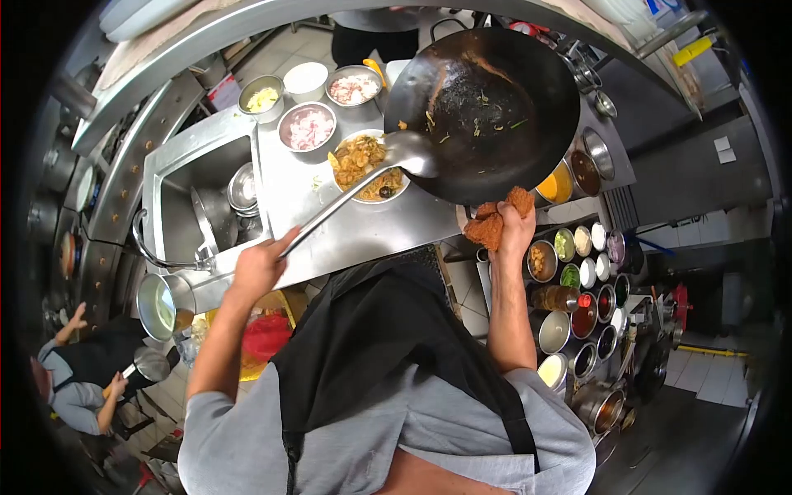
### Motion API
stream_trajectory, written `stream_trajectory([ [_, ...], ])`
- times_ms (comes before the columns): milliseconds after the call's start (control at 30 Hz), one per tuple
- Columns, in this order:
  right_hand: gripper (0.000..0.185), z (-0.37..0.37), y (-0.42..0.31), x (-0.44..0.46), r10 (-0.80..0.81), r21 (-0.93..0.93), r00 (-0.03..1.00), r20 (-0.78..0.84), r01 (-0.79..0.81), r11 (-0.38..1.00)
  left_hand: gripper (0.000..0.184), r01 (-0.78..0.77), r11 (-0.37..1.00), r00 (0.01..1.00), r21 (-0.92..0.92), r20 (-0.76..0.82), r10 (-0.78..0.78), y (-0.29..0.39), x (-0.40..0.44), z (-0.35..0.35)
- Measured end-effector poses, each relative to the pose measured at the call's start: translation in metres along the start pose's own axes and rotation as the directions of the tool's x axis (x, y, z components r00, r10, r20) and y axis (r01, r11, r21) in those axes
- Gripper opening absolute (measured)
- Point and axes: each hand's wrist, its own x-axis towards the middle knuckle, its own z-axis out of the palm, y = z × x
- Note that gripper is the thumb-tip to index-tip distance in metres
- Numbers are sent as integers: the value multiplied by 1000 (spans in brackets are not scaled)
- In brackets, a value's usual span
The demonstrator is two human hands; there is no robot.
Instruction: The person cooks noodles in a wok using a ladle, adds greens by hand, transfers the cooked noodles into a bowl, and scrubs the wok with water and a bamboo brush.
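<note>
My left hand point(260, 268) is wrapped around the long handle of a metal ladle point(412, 155). The ladle's head lies across the near-left rim of a large dark wok point(503, 107), right by a white bowl point(388, 198). Noodle-like food point(360, 165) with brown and yellow bits fills that bowl. On the right, my right hand point(513, 227) is closed on a bunched orange-brown cloth point(487, 228) at the wok's near edge; the cloth hides the part of the wok held. The wok is tilted towards the bowl, with a few food scraps stuck inside.
A sink point(210, 190) with metal pans is at the left. Bowls of chopped ingredients point(307, 128) stand behind the white bowl. At right are several sauce and topping containers point(584, 313). A co-worker point(91, 371) holds a pan at lower left; another person point(375, 41) stands beyond the counter.
</note>
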Motion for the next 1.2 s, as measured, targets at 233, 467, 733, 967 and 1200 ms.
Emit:
stream_trajectory([
  [233,27,-7,9,4,-58,-94,997,-47,53,994,73,4,998,997,64,-72,1,-5,26,-23],
  [467,25,8,-8,-2,-12,-51,1000,-9,12,999,68,16,999,1000,-37,-17,-17,5,31,-12],
  [733,25,4,16,6,-80,-93,996,-34,76,993,65,24,998,1000,-64,5,-24,9,-3,-58],
  [967,26,3,9,8,-80,-75,996,-27,78,994,64,14,992,997,-122,-76,-23,43,80,21],
  [1200,26,1,14,13,-79,-50,995,-57,76,996,73,-12,998,1000,56,-10,13,-5,-1,-34],
])
